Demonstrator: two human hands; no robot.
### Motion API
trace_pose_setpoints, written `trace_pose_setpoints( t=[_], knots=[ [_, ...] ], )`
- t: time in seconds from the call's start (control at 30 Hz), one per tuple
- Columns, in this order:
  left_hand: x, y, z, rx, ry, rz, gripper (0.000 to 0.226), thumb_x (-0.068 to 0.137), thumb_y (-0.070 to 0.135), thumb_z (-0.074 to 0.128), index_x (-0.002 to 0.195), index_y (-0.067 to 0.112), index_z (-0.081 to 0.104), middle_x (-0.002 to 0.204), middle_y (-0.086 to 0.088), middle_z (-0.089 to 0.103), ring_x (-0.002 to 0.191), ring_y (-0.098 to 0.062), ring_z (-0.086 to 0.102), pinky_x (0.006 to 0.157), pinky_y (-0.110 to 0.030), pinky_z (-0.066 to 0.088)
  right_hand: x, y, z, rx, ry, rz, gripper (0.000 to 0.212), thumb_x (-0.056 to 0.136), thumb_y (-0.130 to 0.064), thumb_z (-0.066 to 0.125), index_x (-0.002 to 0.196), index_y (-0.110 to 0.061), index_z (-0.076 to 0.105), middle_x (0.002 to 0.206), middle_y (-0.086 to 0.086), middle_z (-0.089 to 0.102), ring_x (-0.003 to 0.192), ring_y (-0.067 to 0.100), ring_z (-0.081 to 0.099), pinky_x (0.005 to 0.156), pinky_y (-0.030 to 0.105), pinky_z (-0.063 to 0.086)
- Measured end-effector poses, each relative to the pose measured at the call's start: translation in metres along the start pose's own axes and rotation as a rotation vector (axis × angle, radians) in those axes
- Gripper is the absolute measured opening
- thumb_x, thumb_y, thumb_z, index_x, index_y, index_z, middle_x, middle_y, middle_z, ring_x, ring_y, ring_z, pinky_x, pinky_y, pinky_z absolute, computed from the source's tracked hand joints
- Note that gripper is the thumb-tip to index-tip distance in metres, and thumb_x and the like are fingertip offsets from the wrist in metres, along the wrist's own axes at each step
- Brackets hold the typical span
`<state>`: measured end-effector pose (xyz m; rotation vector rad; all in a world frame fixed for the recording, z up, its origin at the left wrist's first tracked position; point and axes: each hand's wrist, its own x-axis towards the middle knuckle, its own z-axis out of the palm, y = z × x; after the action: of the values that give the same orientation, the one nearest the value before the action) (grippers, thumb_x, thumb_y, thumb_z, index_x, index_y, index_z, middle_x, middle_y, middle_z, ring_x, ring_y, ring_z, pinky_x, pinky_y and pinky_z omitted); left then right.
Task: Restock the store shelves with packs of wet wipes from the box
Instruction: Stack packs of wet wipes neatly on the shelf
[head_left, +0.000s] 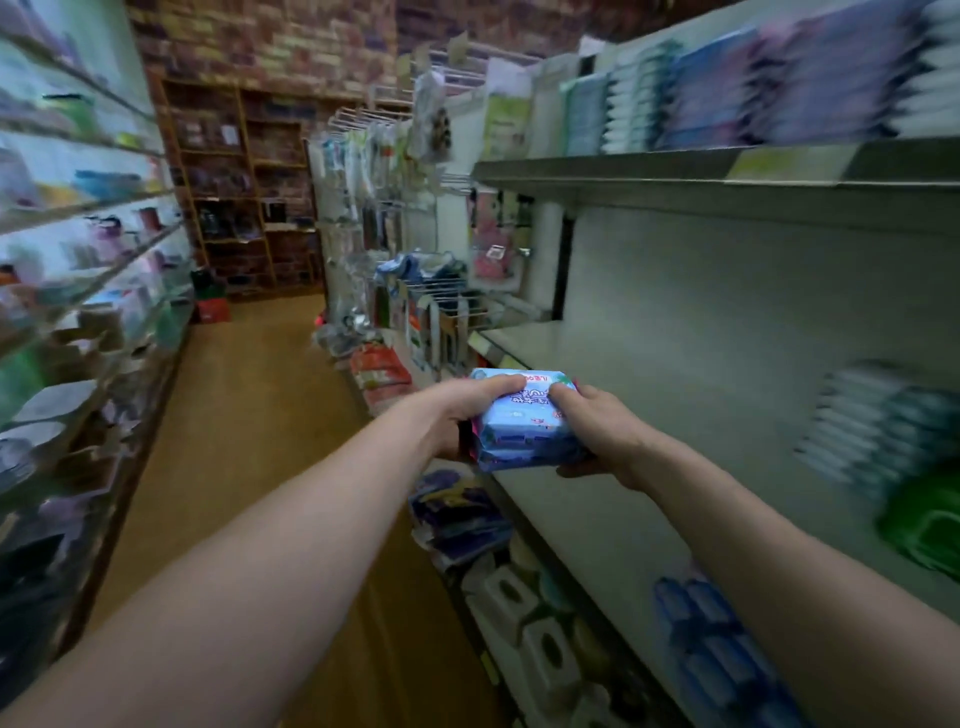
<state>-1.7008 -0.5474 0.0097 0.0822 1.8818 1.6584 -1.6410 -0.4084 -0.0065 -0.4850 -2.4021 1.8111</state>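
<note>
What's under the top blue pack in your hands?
At least one more blue pack lies under the top pack. The left hand and right hand cover the stack's ends, and its underside is hidden.

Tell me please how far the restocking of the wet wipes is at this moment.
Done: a whitish stack and blue packs already lie on the shelf. In hand: left hand and right hand grip wet wipes packs at its front edge. Left: setting these down; much shelf is bare, the box is out of view.
</note>
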Motion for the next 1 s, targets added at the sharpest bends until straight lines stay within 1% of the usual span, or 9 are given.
trace_pose_setpoints(
  t=[0.07, 0.17, 0.27, 0.4, 0.63, 0.73, 0.87, 0.93, 1.0],
  knots=[
    [0.01, 0.009, 0.037, 0.029, -0.066, 0.007, 0.03, 0.091, 0.035, 0.064, 0.105, 0.008, 0.063, 0.102, -0.013, 0.072, 0.079, -0.026, 0.066, 0.079, -0.038, 0.054, -0.007, 0.008, -0.036, 0.017, 0.072, 0.022, 0.028, 0.099, -0.037, 0.042, 0.118, -0.019, 0.05, 0.103, 0.005, 0.058, 0.076, 0.02, 0.06, 0.046, 0.026, 0.052],
    [0.028, 0.018, 0.092, 0.08, -0.17, 0.004, 0.026, 0.09, 0.036, 0.064, 0.097, 0.011, 0.064, 0.083, -0.01, 0.073, 0.064, -0.022, 0.069, 0.062, -0.033, 0.058, -0.018, 0.022, -0.086, 0.041, 0.181, 0.059, 0.029, 0.098, -0.035, 0.043, 0.114, -0.013, 0.051, 0.095, 0.007, 0.059, 0.07, 0.021, 0.06, 0.049, 0.027, 0.053],
    [0.04, 0.025, 0.144, 0.123, -0.289, -0.016, 0.023, 0.092, 0.034, 0.062, 0.088, 0.011, 0.064, 0.067, -0.008, 0.071, 0.05, -0.019, 0.067, 0.048, -0.03, 0.056, -0.032, 0.036, -0.132, 0.004, 0.281, 0.094, 0.031, 0.098, -0.038, 0.042, 0.11, -0.014, 0.056, 0.099, 0.01, 0.064, 0.075, 0.023, 0.064, 0.055, 0.031, 0.057],
    [0.053, 0.03, 0.206, 0.205, -0.419, -0.023, 0.028, 0.085, 0.039, 0.068, 0.092, 0.011, 0.064, 0.082, -0.01, 0.072, 0.066, -0.024, 0.067, 0.068, -0.035, 0.058, -0.051, 0.055, -0.182, 0.052, 0.376, 0.167, 0.029, 0.101, -0.041, 0.039, 0.108, -0.017, 0.053, 0.1, 0.008, 0.063, 0.077, 0.022, 0.064, 0.059, 0.031, 0.058],
    [0.073, 0.039, 0.293, 0.263, -0.686, -0.036, 0.025, 0.09, 0.035, 0.064, 0.091, 0.01, 0.064, 0.073, -0.009, 0.073, 0.063, -0.022, 0.068, 0.056, -0.029, 0.057, -0.078, 0.08, -0.24, 0.126, 0.596, 0.2, 0.025, 0.102, -0.041, 0.036, 0.113, -0.022, 0.049, 0.096, 0.004, 0.061, 0.073, 0.019, 0.062, 0.061, 0.031, 0.056],
    [0.071, 0.049, 0.33, 0.305, -0.787, -0.03, 0.026, 0.09, 0.035, 0.064, 0.089, 0.009, 0.064, 0.068, -0.009, 0.072, 0.053, -0.02, 0.068, 0.048, -0.028, 0.057, -0.092, 0.08, -0.265, 0.143, 0.709, 0.189, 0.022, 0.103, -0.038, 0.038, 0.099, -0.022, 0.052, 0.087, 0.003, 0.061, 0.068, 0.018, 0.061, 0.057, 0.031, 0.055],
    [0.07, 0.051, 0.377, 0.356, -0.888, -0.031, 0.027, 0.089, 0.036, 0.065, 0.091, 0.009, 0.065, 0.076, -0.01, 0.072, 0.059, -0.022, 0.068, 0.053, -0.03, 0.057, -0.115, 0.085, -0.289, 0.155, 0.853, 0.214, 0.021, 0.102, -0.038, 0.039, 0.091, -0.024, 0.051, 0.085, 0.001, 0.06, 0.066, 0.015, 0.061, 0.047, 0.023, 0.054],
    [0.068, 0.047, 0.399, 0.374, -0.928, -0.031, 0.028, 0.089, 0.036, 0.066, 0.093, 0.008, 0.065, 0.083, -0.011, 0.071, 0.068, -0.024, 0.067, 0.058, -0.032, 0.058, -0.126, 0.09, -0.297, 0.167, 0.914, 0.24, 0.024, 0.102, -0.037, 0.04, 0.085, -0.025, 0.05, 0.082, 0.002, 0.06, 0.065, 0.016, 0.06, 0.052, 0.027, 0.054],
    [0.061, 0.042, 0.419, 0.398, -0.966, -0.03, 0.029, 0.09, 0.036, 0.064, 0.089, 0.007, 0.064, 0.074, -0.011, 0.071, 0.069, -0.025, 0.064, 0.062, -0.032, 0.056, -0.137, 0.095, -0.305, 0.19, 0.973, 0.261, 0.024, 0.102, -0.036, 0.041, 0.083, -0.024, 0.049, 0.081, 0.002, 0.059, 0.066, 0.017, 0.059, 0.061, 0.033, 0.055]
  ],
)
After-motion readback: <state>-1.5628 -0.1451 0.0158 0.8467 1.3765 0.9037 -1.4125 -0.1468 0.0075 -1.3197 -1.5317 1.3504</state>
